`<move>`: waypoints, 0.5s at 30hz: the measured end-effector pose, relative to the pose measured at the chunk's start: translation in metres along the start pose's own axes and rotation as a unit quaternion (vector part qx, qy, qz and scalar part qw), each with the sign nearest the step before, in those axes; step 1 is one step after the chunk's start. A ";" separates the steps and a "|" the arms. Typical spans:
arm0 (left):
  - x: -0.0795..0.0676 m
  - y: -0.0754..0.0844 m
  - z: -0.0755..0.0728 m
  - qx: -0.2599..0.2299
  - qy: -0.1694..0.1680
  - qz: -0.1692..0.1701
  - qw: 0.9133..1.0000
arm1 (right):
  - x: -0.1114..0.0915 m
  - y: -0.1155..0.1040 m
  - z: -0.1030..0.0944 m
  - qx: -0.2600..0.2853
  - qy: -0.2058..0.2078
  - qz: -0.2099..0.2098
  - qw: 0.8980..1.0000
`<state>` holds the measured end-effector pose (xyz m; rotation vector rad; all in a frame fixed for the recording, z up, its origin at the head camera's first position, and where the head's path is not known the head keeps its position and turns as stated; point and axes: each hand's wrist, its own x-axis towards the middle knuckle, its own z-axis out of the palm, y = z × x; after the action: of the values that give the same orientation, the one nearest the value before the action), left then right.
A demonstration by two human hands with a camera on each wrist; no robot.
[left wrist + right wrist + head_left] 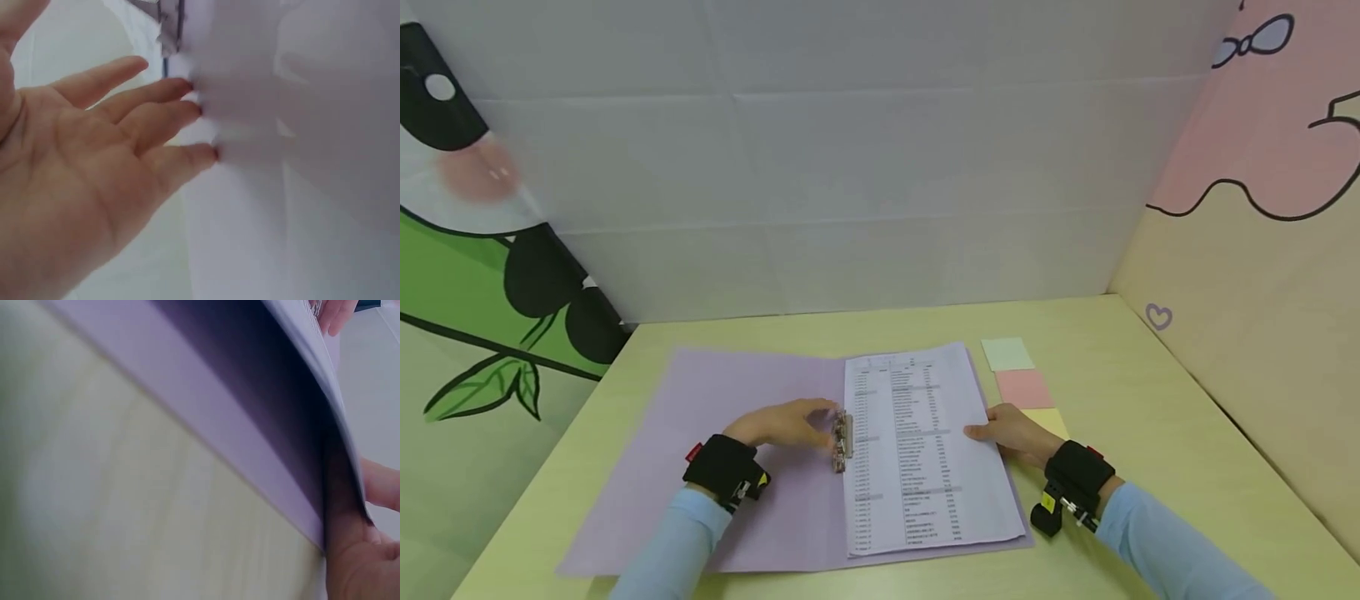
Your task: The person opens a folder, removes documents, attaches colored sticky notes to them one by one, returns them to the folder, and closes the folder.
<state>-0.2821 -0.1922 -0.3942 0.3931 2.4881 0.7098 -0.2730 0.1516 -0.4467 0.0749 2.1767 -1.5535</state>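
**Right hand (1018, 433) pinching papers (917, 475), left hand (778, 423) loose**

My right has the papers' right edge, thumb on top, fingers under; edge sits raised off the lilac folder (700, 392). My left: fingers extended, grasping nothing, at the metal clip (841, 442). Papers on folder's right half. Coloured squares (1024, 388) beyond, on the worktop (1150, 392).

1. 12 o'clock: a creased white wall (880, 167) is rising behind a pale yellow table (1187, 417).
2. Between 9 and 10: a cartoon figure (475, 208) in black, white and green is looming above a green leaf (471, 390).
3. 2 o'clock: a black-outlined bow (1245, 45) is showing.
4. 3 o'clock: a purple heart (1159, 317) is showing.
5. 4 o'clock: pale-green, pink and yellow paper squares (1024, 388) are lying in a row.
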 end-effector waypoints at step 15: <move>-0.013 0.019 -0.014 0.095 0.105 0.118 0.983 | -0.004 -0.003 -0.001 -0.018 0.006 0.008 1.000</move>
<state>-0.2764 -0.1873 -0.3683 0.7264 2.7503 0.6325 -0.2708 0.1521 -0.4424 0.0884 2.2077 -1.5076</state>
